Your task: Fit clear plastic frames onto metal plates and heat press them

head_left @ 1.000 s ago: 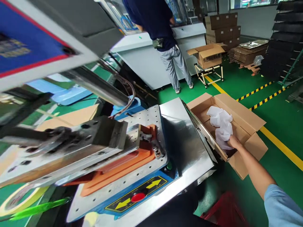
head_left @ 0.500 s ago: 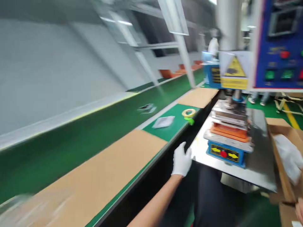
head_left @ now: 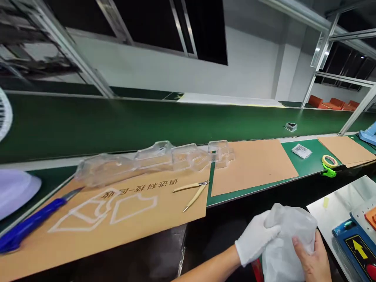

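Note:
A frosted white plastic bag (head_left: 289,231) is held low over the gap between the bench and the press table. My left hand (head_left: 258,235), in a white knit glove, grips its upper left side with thumb and fingers. On the bag's right side my bare right hand (head_left: 314,256) is closed, thumb toward me. What the bag contains, if anything, I cannot make out. Beyond the hands, open pliers (head_left: 195,190) with cream handles lie on a printed cardboard sheet (head_left: 176,211). Clear moulded plastic trays (head_left: 155,158) rest behind them.
A blue-handled knife (head_left: 38,221) and white cut-out outlines (head_left: 133,207) lie at left. Rightward along the bench are another cardboard sheet (head_left: 252,168), a small packet (head_left: 301,151), a tape roll (head_left: 329,161) and a green tool (head_left: 329,171). The press base (head_left: 352,243) stands at lower right.
The view has swung left, from the press to the bench. My left hand, empty before, now grips the white bag together with my right hand, which was beside the box at the right.

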Tool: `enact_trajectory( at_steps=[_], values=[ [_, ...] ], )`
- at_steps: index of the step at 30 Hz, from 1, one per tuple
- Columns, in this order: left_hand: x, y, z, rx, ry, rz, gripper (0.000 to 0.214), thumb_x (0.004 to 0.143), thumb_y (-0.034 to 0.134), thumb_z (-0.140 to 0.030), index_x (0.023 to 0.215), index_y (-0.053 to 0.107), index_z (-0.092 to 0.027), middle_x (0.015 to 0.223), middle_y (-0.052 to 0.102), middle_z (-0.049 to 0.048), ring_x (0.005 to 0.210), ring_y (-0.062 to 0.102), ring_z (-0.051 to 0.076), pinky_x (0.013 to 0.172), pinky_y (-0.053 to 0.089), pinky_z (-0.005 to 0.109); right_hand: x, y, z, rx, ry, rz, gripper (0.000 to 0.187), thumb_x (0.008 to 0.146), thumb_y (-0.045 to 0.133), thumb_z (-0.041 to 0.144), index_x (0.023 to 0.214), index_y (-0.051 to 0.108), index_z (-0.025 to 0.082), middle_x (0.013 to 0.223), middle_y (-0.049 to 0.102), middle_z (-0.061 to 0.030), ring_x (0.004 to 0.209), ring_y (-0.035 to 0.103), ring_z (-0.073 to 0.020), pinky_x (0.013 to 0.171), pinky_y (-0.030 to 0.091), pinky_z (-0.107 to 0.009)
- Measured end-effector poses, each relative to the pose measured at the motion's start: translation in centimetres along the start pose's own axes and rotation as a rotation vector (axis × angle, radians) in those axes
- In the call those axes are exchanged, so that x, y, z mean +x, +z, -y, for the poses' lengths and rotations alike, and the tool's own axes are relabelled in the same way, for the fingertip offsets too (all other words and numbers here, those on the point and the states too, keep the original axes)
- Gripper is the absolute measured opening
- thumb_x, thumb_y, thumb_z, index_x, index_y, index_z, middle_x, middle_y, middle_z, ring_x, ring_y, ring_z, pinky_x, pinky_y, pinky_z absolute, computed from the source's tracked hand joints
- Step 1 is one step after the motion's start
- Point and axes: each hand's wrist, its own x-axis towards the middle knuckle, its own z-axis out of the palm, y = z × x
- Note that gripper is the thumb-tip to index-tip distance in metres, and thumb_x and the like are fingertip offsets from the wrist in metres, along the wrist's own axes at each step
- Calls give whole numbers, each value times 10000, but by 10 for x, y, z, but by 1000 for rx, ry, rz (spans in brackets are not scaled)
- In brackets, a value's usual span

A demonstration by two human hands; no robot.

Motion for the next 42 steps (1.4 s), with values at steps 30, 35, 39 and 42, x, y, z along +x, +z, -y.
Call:
enact_trajectory(
  at_steps=[30, 35, 39, 42],
  values=[
    [652, -112, -181, 1143, 289, -346, 832, 798, 777, -601, 1474, 534, -181, 1444, 571, 250, 1340, 529, 442, 1068, 459, 529, 655, 63, 196, 350, -180, -107, 251, 851, 812, 326, 993, 717, 142, 848, 787, -103, 728, 739, -222, 627, 642, -312],
    [695, -136, -164, 1184, 240, -417, 689, 863, 734, -536, 1412, 549, -165, 1316, 589, 242, 1234, 580, 417, 1000, 481, 500, 734, 99, 151, 345, -31, -154, 189, 980, 721, 255, 1093, 680, 109, 892, 773, -85, 727, 739, -182, 644, 644, -301],
    [690, -170, -198, 1138, 287, -588, 715, 938, 637, -579, 1511, 472, -183, 1325, 543, 235, 1234, 570, 419, 988, 489, 505, 761, 151, 135, 309, 55, -87, 199, 1051, 701, 298, 1166, 685, 136, 1027, 753, -46, 797, 739, -152, 710, 650, -305],
    [687, -163, -225, 1097, 427, -612, 753, 938, 656, -581, 1563, 443, -221, 1297, 542, 192, 1216, 579, 383, 1004, 486, 483, 762, 182, 138, 254, 32, -44, 248, 1050, 715, 330, 1216, 692, 147, 1118, 738, -61, 896, 742, -180, 772, 659, -345]
  ],
)
